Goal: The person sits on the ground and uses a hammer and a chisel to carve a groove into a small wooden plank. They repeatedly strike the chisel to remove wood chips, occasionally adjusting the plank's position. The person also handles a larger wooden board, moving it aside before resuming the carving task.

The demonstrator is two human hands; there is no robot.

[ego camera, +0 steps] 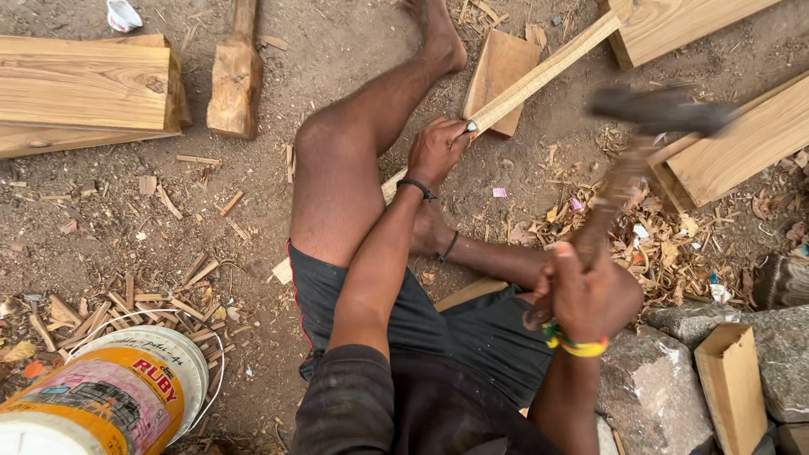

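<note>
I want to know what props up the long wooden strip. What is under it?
The long wooden strip crosses over a flat wooden block near its far part. Lower down the left hand and a leg cover it, so any support there is hidden.

Single head-worn view, looking steeply down from above the seated person onto the bare dirt floor (253, 211). Close range: the person's lap fills the lower centre of frame. The white-and-yellow plastic bucket (109, 396) lies at lower left of the lap.

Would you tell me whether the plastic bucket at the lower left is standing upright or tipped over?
Tipped over: the bucket lies on its side on the ground, its printed wall facing up and its wire handle resting on the dirt.
</note>
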